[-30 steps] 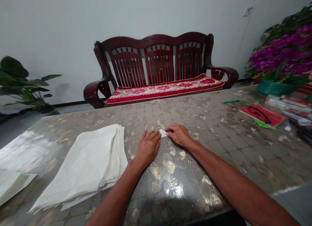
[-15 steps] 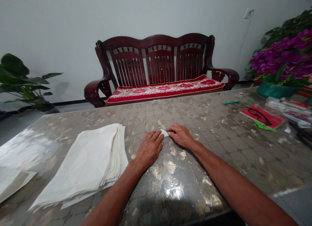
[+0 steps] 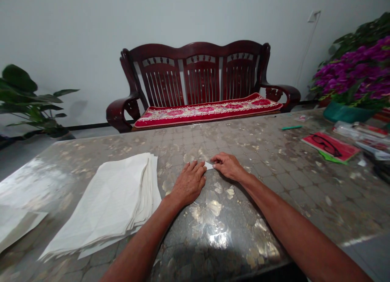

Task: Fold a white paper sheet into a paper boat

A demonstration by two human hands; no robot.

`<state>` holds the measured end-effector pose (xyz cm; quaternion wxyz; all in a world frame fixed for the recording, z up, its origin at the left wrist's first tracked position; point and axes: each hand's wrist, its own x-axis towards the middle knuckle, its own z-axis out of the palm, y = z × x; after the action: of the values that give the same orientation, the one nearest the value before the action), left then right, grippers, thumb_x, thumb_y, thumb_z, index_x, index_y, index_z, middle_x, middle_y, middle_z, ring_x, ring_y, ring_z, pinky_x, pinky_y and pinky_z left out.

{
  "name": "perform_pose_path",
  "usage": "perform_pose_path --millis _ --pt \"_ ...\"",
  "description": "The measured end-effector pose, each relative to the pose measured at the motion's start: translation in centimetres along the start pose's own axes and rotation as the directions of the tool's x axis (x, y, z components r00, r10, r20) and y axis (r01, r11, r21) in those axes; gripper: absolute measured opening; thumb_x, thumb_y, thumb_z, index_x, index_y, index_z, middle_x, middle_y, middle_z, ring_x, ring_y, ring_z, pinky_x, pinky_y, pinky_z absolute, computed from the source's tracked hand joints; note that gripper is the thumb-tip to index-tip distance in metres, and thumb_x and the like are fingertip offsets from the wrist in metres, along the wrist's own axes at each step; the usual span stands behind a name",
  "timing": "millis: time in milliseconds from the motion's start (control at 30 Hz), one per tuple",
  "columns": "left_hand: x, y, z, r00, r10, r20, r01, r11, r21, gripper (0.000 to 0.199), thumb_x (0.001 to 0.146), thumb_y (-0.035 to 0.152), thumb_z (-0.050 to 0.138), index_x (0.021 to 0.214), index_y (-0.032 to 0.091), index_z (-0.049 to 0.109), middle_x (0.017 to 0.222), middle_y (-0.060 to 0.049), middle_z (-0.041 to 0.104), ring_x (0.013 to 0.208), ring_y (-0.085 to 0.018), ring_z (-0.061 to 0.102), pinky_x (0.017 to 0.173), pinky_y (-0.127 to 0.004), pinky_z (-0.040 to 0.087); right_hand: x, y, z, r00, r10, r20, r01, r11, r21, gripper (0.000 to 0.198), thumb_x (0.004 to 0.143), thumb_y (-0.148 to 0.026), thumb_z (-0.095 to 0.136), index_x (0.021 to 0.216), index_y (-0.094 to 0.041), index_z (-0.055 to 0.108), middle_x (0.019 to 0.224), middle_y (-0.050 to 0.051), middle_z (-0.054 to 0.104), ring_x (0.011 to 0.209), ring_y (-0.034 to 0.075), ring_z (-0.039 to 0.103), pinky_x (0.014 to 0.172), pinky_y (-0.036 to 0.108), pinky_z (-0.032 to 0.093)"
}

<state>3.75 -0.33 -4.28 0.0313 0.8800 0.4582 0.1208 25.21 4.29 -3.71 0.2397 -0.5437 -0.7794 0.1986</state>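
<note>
L hand [image 3: 189, 184] lies palm-down, flat on the table [image 3: 274, 184], fingers together and extended; it grips nothing, fingertips [image 3: 199, 168] pressing on or at the near-left edge of a small white paper piece [image 3: 209, 165]. R hand [image 3: 228, 166] rests just beside it, fingers curled low, tips on the paper's right edge; whether thumb and forefinger pinch the piece or only press it cannot be told from this view. The paper piece lies flat on the table surface between the two hands, approx. centre of the tabletop, mostly covered; only a small white corner shows. Its folds cannot be made out.

Adjacent items:
- Stack of white sheets [image 3: 112, 205]: left of L hand, near but not touching it, edges fanned slightly, lying flat.
- More white sheets [image 3: 15, 225]: far-left table edge, well apart from the stack.
- Red booklet [image 3: 330, 146]: right side of table, w/ dark glasses lying on top; green sheet under its near edge.
- Green pen [image 3: 291, 127]: beyond the booklet, toward the far table edge.
- Misc. packets [image 3: 365, 132]: far right, detail blurred.
- Potted purple flowers [image 3: 356, 79]: far-right corner, in a green pot.

Background: dark wood bench [image 3: 198, 81] w/ red floral cushion, against a white wall, behind the table. Green leafy plant [image 3: 27, 99] on the floor at left.
</note>
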Motion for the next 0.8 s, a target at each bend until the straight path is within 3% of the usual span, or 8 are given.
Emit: perform_pose_path --millis 200,333,533,633,800 --pt "1.0 -0.9 -0.1 0.998 -0.007 -0.059 -0.003 0.987 -0.159 0.038 0.103 0.030 0.040 0.135 0.021 0.058 0.138 -0.007 0.064 0.132 -0.026 0.051 0.116 -0.046 0.038 0.1 0.6 0.1 1.000 -0.015 -0.011 0.016 0.998 0.057 0.023 0.080 -0.016 0.067 0.101 -0.021 0.077 0.094 0.004 0.072 0.083 0.016 0.065 0.077 0.026 0.048" --pt "2.7 -1.6 0.1 0.982 -0.150 -0.115 0.110 0.948 -0.299 0.037 0.099 0.024 0.043 0.130 0.022 0.064 0.118 -0.007 0.073 0.111 -0.023 0.062 0.100 -0.039 0.050 0.1 0.5 -0.2 1.000 -0.007 0.001 0.007 1.000 0.024 0.024 0.080 -0.017 0.068 0.102 -0.021 0.076 0.097 0.004 0.072 0.084 0.017 0.065 0.080 0.027 0.048" --pt "4.4 -2.1 0.6 0.959 -0.237 -0.154 0.158 0.902 -0.401 0.035 0.089 0.017 0.056 0.120 0.022 0.071 0.106 -0.005 0.076 0.105 -0.022 0.065 0.098 -0.038 0.051 0.0 0.0 -0.6 0.999 -0.002 0.035 0.003 1.000 -0.026 0.025 0.083 -0.018 0.065 0.105 -0.023 0.075 0.100 0.003 0.072 0.090 0.017 0.065 0.083 0.026 0.046" --pt "4.4 -2.1 0.7 0.951 -0.266 -0.161 0.175 0.886 -0.430 0.034 0.087 0.016 0.058 0.117 0.022 0.072 0.103 -0.005 0.076 0.105 -0.023 0.065 0.099 -0.038 0.051 0.0 -0.8 -0.2 0.999 0.049 0.010 -0.048 0.995 -0.083 0.018 0.089 -0.028 0.062 0.102 -0.023 0.074 0.102 0.004 0.071 0.091 0.018 0.064 0.080 0.026 0.045" --pt "4.7 -2.0 1.0 0.939 -0.295 -0.177 0.194 0.878 -0.439 0.037 0.085 0.017 0.060 0.121 0.021 0.071 0.101 -0.006 0.077 0.103 -0.023 0.065 0.099 -0.038 0.050 0.0 -2.1 0.7 0.988 0.144 -0.062 -0.155 0.960 -0.232 0.024 0.094 -0.044 0.059 0.103 -0.023 0.067 0.103 0.006 0.069 0.091 0.020 0.063 0.075 0.027 0.042"
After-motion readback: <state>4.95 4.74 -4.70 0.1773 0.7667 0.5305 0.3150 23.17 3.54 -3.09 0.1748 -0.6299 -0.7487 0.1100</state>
